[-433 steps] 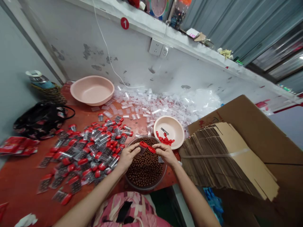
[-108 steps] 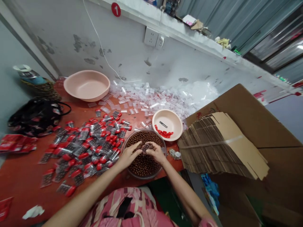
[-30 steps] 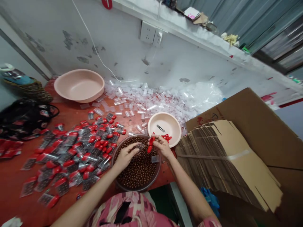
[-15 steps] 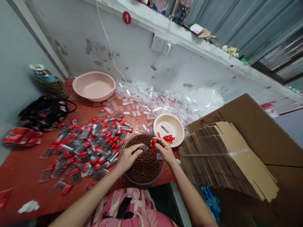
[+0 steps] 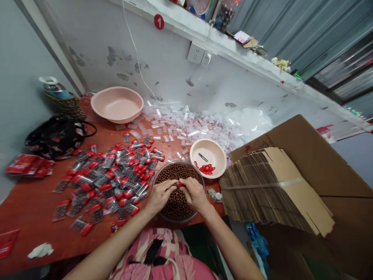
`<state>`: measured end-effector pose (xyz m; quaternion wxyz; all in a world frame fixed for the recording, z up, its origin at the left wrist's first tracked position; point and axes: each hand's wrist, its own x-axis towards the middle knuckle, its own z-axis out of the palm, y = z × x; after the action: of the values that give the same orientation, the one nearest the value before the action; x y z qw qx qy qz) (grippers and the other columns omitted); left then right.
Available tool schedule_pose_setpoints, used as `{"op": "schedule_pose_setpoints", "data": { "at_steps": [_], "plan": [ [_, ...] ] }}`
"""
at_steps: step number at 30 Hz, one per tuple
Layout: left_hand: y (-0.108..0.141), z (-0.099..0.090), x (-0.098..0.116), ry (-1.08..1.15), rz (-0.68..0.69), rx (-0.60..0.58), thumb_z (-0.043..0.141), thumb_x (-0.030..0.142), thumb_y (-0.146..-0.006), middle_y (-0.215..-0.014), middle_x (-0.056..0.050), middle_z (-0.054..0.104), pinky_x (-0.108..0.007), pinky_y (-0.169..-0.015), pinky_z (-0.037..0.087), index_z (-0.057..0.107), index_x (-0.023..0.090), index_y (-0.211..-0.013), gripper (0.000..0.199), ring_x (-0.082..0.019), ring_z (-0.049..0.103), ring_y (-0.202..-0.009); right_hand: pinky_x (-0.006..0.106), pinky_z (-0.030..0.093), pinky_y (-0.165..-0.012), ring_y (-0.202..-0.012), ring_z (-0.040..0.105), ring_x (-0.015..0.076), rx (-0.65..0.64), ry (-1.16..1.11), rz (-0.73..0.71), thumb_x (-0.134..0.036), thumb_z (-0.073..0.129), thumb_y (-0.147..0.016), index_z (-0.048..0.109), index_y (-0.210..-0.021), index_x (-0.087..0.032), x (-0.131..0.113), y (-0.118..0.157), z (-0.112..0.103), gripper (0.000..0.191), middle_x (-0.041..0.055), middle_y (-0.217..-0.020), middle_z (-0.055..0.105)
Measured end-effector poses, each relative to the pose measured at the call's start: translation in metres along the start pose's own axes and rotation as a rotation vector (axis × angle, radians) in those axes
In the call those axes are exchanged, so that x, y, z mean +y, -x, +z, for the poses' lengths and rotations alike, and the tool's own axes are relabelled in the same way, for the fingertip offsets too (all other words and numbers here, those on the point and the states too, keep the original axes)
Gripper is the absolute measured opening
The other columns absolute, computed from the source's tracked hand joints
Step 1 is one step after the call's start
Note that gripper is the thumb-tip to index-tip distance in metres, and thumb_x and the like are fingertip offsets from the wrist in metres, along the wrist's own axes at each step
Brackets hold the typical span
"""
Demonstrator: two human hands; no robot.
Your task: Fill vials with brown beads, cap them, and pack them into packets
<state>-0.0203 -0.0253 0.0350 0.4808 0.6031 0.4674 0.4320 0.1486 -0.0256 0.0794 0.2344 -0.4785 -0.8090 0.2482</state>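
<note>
A small red cap [image 5: 180,184] is pinched between the closed fingers of the left hand [image 5: 159,196] and the right hand [image 5: 195,194], above the brown beads [image 5: 177,206] in a clear bowl [image 5: 154,182]. Many beads remain. Many filled packets [image 5: 110,179] lie finished on the red table [image 5: 35,202], and a few loose red caps [image 5: 206,168] are left in the cream bowl [image 5: 222,165].

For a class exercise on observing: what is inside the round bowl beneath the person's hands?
Brown beads fill the bowl. The left hand and right hand cover its middle, hiding the beads there and the bowl's bottom.
</note>
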Motion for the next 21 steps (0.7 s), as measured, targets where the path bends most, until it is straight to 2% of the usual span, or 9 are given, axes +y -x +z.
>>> {"op": "schedule_pose_setpoints", "data": {
  "at_steps": [3,5,8,12,15,18,21],
  "plan": [
    [0.0,-0.001,0.001,-0.013,0.033,-0.032,0.05,0.028,-0.077,-0.1,-0.005,0.066,-0.032,-0.085,0.043,0.065,0.022,-0.098,0.026,-0.02,0.059,-0.092,0.037,0.041,-0.074,-0.08,0.051,0.0206,-0.01,0.036,0.01,-0.021,0.041,-0.085,0.054,-0.109,-0.017,-0.002,0.001,0.003,0.027,0.0104,-0.084,0.057],
    [-0.003,-0.003,0.001,-0.009,0.024,-0.042,0.051,0.029,-0.077,-0.098,-0.005,0.066,-0.032,-0.086,0.043,0.066,0.022,-0.097,0.025,-0.02,0.059,-0.091,0.037,0.041,-0.076,-0.081,0.052,0.02,-0.012,-0.055,0.037,-0.022,0.044,-0.084,0.056,-0.107,-0.018,-0.002,-0.003,0.001,0.026,0.0092,-0.085,0.058],
    [-0.009,-0.006,-0.003,0.076,-0.064,-0.031,0.054,0.031,-0.075,-0.098,-0.004,0.067,-0.035,-0.088,0.041,0.066,0.022,-0.094,0.025,-0.021,0.058,-0.094,0.035,0.043,-0.079,-0.084,0.055,0.0187,0.018,-0.398,0.164,-0.027,0.055,-0.078,0.057,-0.104,-0.024,0.0,-0.011,-0.002,0.027,0.0055,-0.091,0.061],
    [-0.013,-0.005,-0.009,0.386,-0.257,0.084,0.057,0.034,-0.072,-0.105,-0.006,0.064,-0.037,-0.088,0.041,0.063,0.017,-0.101,0.034,-0.023,0.056,-0.099,0.038,0.046,-0.078,-0.081,0.06,0.0185,0.106,-1.017,0.379,-0.032,0.056,-0.076,0.049,-0.114,-0.023,0.009,-0.009,0.001,0.039,0.0064,-0.1,0.061],
    [-0.013,-0.003,-0.012,0.542,-0.323,0.117,0.058,0.035,-0.071,-0.108,-0.008,0.063,-0.037,-0.087,0.043,0.06,0.013,-0.105,0.041,-0.025,0.056,-0.1,0.036,0.048,-0.073,-0.074,0.061,0.0178,0.138,-1.219,0.46,-0.03,0.061,-0.072,0.056,-0.103,-0.019,0.017,-0.001,0.01,0.033,0.0067,-0.09,0.064],
    [-0.013,-0.005,-0.012,0.413,-0.292,0.101,0.059,0.036,-0.071,-0.104,-0.007,0.064,-0.039,-0.09,0.04,0.064,0.016,-0.1,0.035,-0.024,0.056,-0.098,0.031,0.048,-0.066,-0.062,0.058,0.0134,0.205,-1.265,0.501,-0.026,0.063,-0.07,0.061,-0.091,-0.02,0.021,0.002,0.017,0.022,0.0022,-0.075,0.063],
    [-0.011,-0.007,-0.009,0.203,-0.149,0.026,0.056,0.033,-0.073,-0.101,-0.005,0.065,-0.038,-0.093,0.037,0.066,0.02,-0.094,0.027,-0.023,0.055,-0.099,0.028,0.048,-0.064,-0.066,0.056,0.012,0.227,-1.284,0.497,-0.025,0.064,-0.069,0.062,-0.081,-0.019,0.02,-0.002,0.017,0.013,0.0013,-0.079,0.06]
  ]
}}
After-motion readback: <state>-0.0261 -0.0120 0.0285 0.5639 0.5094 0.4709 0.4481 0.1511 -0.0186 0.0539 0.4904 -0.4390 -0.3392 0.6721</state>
